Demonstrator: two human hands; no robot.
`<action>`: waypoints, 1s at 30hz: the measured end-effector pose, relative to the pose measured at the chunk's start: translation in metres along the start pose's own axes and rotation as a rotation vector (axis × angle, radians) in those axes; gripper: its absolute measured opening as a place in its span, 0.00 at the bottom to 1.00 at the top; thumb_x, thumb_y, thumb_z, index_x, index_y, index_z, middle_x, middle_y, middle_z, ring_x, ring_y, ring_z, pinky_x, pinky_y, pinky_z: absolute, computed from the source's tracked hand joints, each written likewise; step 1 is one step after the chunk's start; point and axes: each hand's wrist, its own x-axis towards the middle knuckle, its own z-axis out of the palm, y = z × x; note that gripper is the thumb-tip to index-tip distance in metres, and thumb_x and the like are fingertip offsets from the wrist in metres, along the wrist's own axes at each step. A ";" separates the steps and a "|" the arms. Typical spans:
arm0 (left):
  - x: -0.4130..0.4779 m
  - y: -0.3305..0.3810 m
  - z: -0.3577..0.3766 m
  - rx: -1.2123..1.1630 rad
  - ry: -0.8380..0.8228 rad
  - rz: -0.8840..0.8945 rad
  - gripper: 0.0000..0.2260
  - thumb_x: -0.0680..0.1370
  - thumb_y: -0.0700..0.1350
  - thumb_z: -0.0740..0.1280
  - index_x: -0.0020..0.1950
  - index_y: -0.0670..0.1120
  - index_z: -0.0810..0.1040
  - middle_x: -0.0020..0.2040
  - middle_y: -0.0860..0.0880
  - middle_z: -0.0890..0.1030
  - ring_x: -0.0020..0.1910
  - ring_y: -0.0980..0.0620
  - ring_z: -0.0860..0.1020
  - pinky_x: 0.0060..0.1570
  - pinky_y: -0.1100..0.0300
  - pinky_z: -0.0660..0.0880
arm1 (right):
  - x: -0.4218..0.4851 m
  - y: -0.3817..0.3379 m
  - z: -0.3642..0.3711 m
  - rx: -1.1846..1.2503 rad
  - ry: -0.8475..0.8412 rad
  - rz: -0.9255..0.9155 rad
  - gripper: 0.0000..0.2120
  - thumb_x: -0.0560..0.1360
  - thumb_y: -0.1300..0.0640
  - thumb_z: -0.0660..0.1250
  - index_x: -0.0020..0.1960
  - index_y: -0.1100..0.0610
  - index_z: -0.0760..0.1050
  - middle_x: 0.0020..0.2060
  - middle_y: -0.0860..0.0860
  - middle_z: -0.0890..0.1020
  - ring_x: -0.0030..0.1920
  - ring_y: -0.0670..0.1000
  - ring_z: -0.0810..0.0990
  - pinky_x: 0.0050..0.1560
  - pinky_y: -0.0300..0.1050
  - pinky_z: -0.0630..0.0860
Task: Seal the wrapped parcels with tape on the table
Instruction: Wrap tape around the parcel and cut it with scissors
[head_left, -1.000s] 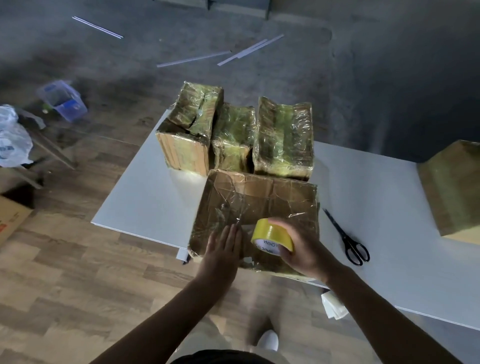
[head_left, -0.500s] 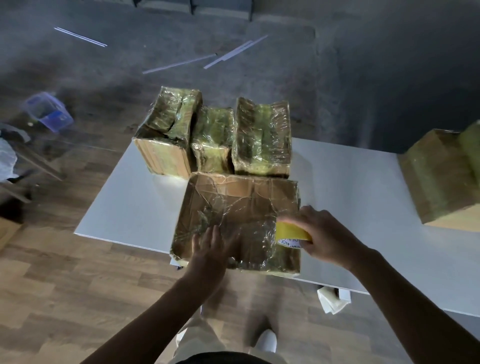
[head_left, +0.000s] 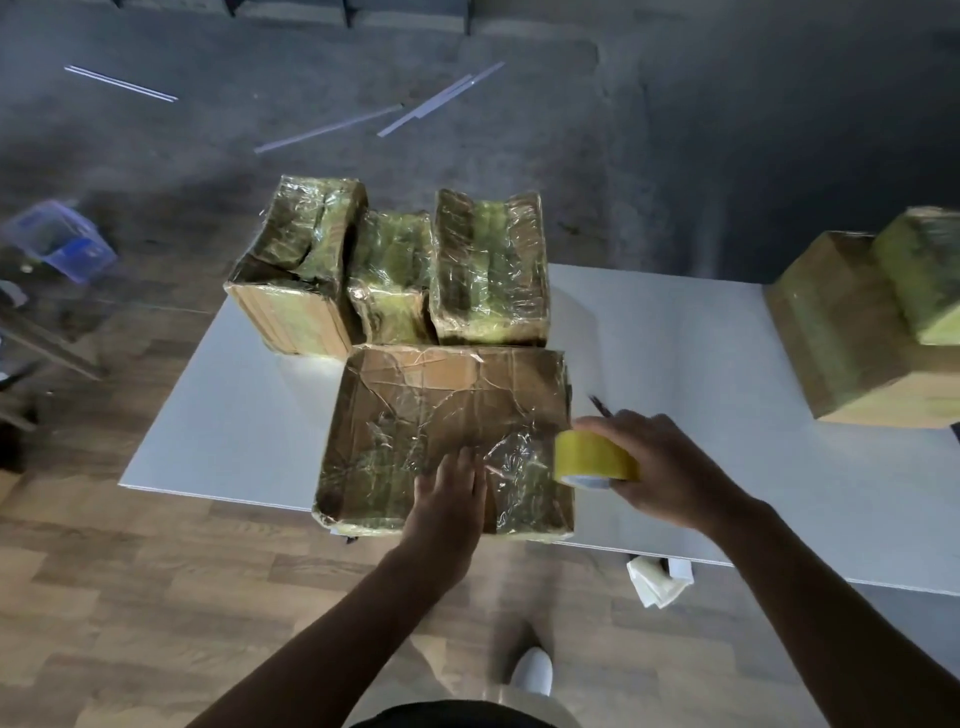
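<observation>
A flat cardboard parcel (head_left: 447, 410) wrapped in clear film lies at the near edge of the white table (head_left: 701, 374). My left hand (head_left: 449, 493) presses flat on its near top, fingers straight. My right hand (head_left: 660, 467) grips a yellow tape roll (head_left: 592, 460) just past the parcel's right edge, above the table. Three film-wrapped parcels stand in a row behind it: left (head_left: 296, 280), middle (head_left: 389, 280), right (head_left: 488, 270).
Black scissors (head_left: 600, 406) lie on the table, mostly hidden behind my right hand. Two more parcels (head_left: 852, 332) are stacked at the table's right end. On the floor are a blue plastic bin (head_left: 57, 244), thin white strips (head_left: 436, 98) and white paper (head_left: 654, 582).
My right hand has carried the tape roll from the parcel's near middle rightward past its right edge. My left hand has stayed pressed on the parcel's top.
</observation>
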 end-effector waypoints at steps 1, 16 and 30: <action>0.000 0.001 -0.001 -0.008 0.004 -0.015 0.40 0.61 0.41 0.77 0.71 0.34 0.68 0.67 0.35 0.72 0.63 0.37 0.73 0.55 0.41 0.76 | -0.007 0.008 -0.007 -0.050 -0.019 0.009 0.36 0.66 0.63 0.73 0.67 0.39 0.66 0.49 0.48 0.77 0.44 0.52 0.72 0.47 0.44 0.65; 0.020 0.047 -0.019 0.245 -0.129 -0.079 0.28 0.83 0.44 0.54 0.77 0.33 0.45 0.71 0.26 0.57 0.70 0.28 0.60 0.65 0.38 0.65 | -0.006 0.028 0.041 -0.216 -0.088 0.074 0.27 0.56 0.59 0.81 0.53 0.46 0.80 0.36 0.50 0.75 0.30 0.54 0.76 0.35 0.52 0.75; 0.015 0.069 -0.023 0.051 -0.071 -0.062 0.27 0.83 0.44 0.55 0.76 0.33 0.47 0.74 0.29 0.52 0.67 0.24 0.62 0.65 0.35 0.64 | -0.007 0.019 0.056 -0.187 0.006 0.087 0.29 0.52 0.59 0.82 0.53 0.51 0.81 0.34 0.52 0.76 0.31 0.53 0.77 0.31 0.50 0.75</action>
